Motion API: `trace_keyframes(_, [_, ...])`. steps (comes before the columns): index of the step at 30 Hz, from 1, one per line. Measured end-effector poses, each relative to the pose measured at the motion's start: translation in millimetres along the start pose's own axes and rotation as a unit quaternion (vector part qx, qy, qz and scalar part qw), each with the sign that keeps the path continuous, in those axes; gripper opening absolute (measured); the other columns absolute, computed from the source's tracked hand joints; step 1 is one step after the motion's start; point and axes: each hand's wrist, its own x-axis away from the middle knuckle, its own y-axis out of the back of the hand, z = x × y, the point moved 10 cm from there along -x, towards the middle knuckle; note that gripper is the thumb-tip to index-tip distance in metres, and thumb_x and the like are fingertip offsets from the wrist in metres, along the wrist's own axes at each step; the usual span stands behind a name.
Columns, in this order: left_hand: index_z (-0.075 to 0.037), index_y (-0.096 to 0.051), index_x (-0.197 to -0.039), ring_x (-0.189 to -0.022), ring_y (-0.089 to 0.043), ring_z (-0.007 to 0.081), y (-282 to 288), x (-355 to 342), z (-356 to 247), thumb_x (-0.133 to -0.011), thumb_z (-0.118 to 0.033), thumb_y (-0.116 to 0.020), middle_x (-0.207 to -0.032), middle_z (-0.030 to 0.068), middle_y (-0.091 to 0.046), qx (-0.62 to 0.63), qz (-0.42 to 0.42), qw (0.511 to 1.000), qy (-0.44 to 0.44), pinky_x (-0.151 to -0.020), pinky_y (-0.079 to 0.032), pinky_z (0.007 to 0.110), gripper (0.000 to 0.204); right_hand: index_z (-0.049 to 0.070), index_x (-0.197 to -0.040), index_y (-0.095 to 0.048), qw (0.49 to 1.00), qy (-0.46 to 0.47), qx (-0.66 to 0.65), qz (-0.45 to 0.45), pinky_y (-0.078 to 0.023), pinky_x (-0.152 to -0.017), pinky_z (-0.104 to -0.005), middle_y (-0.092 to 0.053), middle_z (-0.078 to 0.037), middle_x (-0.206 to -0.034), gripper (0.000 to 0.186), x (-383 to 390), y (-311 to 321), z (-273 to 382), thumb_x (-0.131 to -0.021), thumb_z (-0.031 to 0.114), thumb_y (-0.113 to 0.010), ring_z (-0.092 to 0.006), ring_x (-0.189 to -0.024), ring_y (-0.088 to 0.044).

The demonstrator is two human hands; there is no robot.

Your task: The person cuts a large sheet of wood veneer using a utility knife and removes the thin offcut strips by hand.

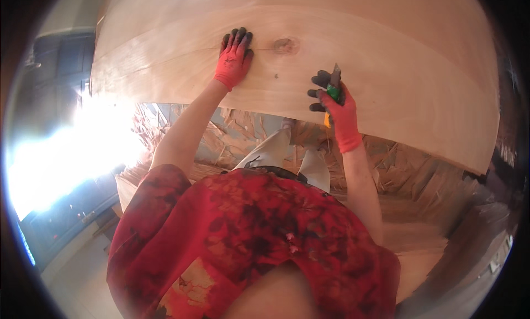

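Note:
A broad sheet of pale wood veneer (397, 92) lies before me, with a brown knot (286, 45) near its middle. My left hand (234, 59), in a red glove with dark fingertips, rests flat on the sheet to the left of the knot, fingers stretched out. In my right hand (341, 109), gloved the same way, is a utility knife (333, 90) with a green and yellow handle. Its blade end points away from me, and some of that hand's fingers are spread beside it. The hand is over the sheet's near part; whether it touches the wood I cannot tell.
Torn veneer scraps (221, 136) lie thick on the floor below the sheet's near edge. Behind me on the right are stacked wood sheets (408, 230). Strong light glares at the left, beside a dark blue door-like panel (63, 62).

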Motion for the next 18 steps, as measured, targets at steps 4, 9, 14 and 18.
trace_keyframes(4, [-0.006,-0.050,-0.146,-0.147,-0.037,0.0388,3,9,8,-0.097,-0.023,-0.058,-0.155,0.0179,-0.045,0.007,0.002,1.000,0.022,-0.123,-0.023,0.052,0.052,0.003,-0.138,-0.055,0.993,-0.041,-0.086,-0.073,-0.062,-0.075,-0.0363,-0.067,-0.011,-0.126,0.040,-27,54,-42,-0.099,0.008,-0.065,-0.0239,-0.102,-0.072])
trace_keyframes(9, [-0.007,-0.050,-0.144,-0.145,-0.038,0.0380,11,8,9,-0.094,-0.023,-0.063,-0.155,0.0172,-0.045,-0.017,-0.014,0.999,0.026,-0.122,-0.026,0.053,0.054,0.004,-0.140,-0.052,0.995,-0.042,0.007,-0.088,-0.062,-0.079,-0.0386,-0.066,-0.011,-0.126,0.041,-31,45,-39,-0.101,0.008,-0.062,-0.0257,-0.102,-0.071])
trace_keyframes(14, [-0.006,-0.050,-0.143,-0.145,-0.037,0.0421,32,-1,-28,-0.089,-0.020,-0.069,-0.155,0.0182,-0.044,-0.024,-0.050,0.996,0.065,-0.121,-0.027,0.056,0.058,0.005,-0.140,-0.052,0.994,-0.042,0.008,-0.101,-0.062,-0.077,-0.0365,-0.067,-0.010,-0.126,0.041,-27,47,-38,-0.100,0.006,-0.061,-0.0251,-0.100,-0.072])
trace_keyframes(18, [-0.003,-0.053,-0.139,-0.142,-0.039,0.0441,18,-3,-98,-0.088,-0.018,-0.071,-0.152,0.0191,-0.045,0.102,-0.090,0.991,0.010,-0.120,-0.028,0.058,0.056,0.006,-0.142,-0.051,0.994,-0.042,0.014,-0.101,-0.061,-0.076,-0.0357,-0.066,-0.010,-0.125,0.042,-27,43,-36,-0.101,0.007,-0.061,-0.0245,-0.101,-0.071])
